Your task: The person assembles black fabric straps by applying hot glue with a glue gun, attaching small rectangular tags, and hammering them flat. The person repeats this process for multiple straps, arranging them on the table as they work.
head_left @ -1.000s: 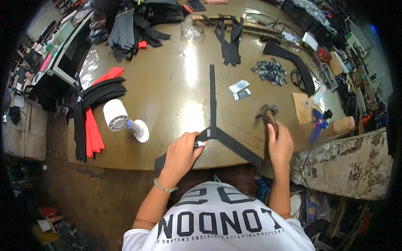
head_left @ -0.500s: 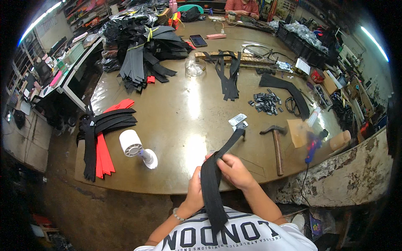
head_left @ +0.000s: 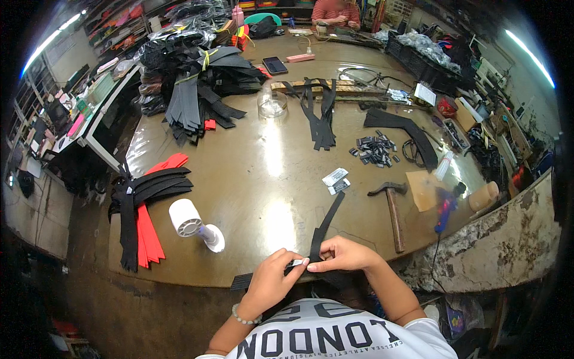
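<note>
My left hand (head_left: 270, 283) and my right hand (head_left: 348, 255) meet at the table's near edge, fingertips nearly touching. A black webbing strap (head_left: 326, 222) rises from my right hand's closed fingers, its free end pointing away over the tabletop. A small whitish piece (head_left: 295, 262), which looks like a label, shows in the pinch of my left thumb and forefinger. Left of that hand a ribbed black strap end (head_left: 241, 281) sticks out; whether it belongs to the same strap is hidden. Two white printed labels (head_left: 336, 179) lie beyond the strap tip.
A hammer (head_left: 393, 215) and a blue glue gun (head_left: 443, 212) lie to the right. Small black buckles (head_left: 375, 148) are heaped beyond. A white handheld fan (head_left: 190, 219) and red and black straps (head_left: 147, 233) sit left. Black strap bundles (head_left: 190, 99) are piled far left; a person (head_left: 336, 15) sits opposite.
The strap has swung from hanging toward my body to lying across the table edge. Both hands came lower and closer together at the fingertips, and a whitish piece now shows in my left pinch.
</note>
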{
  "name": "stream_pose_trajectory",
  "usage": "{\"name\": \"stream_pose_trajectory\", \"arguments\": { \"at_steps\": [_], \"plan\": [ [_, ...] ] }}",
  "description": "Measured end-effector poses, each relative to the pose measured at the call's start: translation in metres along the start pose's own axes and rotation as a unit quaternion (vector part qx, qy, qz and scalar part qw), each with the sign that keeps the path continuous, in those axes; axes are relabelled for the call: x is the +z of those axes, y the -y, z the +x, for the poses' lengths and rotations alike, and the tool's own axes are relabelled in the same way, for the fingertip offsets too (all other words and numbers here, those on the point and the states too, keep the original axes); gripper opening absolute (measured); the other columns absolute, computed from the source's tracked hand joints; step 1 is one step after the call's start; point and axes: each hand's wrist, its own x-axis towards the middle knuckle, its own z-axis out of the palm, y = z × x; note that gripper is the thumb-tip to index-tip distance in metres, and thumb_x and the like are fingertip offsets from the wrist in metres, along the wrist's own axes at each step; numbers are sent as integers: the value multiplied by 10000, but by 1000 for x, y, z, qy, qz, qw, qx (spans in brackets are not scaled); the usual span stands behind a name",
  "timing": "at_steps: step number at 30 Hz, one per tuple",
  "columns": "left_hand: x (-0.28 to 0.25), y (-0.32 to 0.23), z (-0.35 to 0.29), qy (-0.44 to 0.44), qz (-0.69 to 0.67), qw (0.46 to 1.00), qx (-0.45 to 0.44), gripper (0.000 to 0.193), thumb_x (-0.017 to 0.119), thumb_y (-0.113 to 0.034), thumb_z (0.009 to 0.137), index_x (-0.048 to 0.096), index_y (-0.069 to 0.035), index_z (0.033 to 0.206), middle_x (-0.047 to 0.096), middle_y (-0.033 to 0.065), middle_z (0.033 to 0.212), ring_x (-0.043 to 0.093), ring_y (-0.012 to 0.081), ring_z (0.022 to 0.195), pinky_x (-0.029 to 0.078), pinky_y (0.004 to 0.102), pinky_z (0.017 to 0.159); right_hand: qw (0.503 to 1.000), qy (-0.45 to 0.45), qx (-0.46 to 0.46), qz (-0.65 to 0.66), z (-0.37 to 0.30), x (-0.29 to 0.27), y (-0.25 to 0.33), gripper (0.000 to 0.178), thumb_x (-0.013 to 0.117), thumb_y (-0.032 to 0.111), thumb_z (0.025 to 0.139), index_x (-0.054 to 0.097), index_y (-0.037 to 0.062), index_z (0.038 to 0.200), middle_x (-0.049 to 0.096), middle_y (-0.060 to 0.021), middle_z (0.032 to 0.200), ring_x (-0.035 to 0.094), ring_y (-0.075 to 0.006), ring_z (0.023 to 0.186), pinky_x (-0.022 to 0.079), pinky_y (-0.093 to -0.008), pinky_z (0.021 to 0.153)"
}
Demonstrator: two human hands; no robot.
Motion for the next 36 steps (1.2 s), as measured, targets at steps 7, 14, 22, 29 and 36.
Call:
{"name": "stream_pose_trajectory", "arguments": {
  "at_steps": [7,14,22,29,36],
  "plan": [
    [13,12,3,-48,26,998,-17,178,688,-190,895,705,-21,947,668,178,874,652,351,745,500,408,658,921,-97,-325,193,-2,-7,12,472,741,84,870,595,57,1318,411,-136,1498,405,-253,1354,391,-426,1073],
    [32,43,23,-144,120,982,-32,198,667,-86,850,648,-44,1042,690,190,956,667,388,853,524,463,725,897,-230,-366,-95,0,10,23,527,605,-29,824,615,136,1324,357,-190,1517,362,-377,1375,365,-450,1073],
    [39,54,25,-175,89,980,-14,309,665,-30,772,639,-62,1079,708,190,922,675,398,814,526,463,716,884,-332,-278,-176,67,25,-9,428,576,-22,843,552,6,1269,532,-161,1239,547,-363,1150,493,-416,927],
    [41,52,25,-180,96,979,-18,306,655,-40,811,634,-118,1107,697,152,873,675,369,790,525,451,666,804,-399,-315,-309,42,54,-21,337,582,37,811,582,12,1147,594,-143,1093,574,-324,1025,522,-399,854],
    [47,55,23,-192,168,964,73,314,645,-34,815,688,-179,1090,640,93,783,655,316,704,511,424,589,820,-340,-302,-348,32,58,-28,297,606,14,752,598,-17,1048,580,-152,1081,556,-349,1086,523,-406,896]
  ]
}}
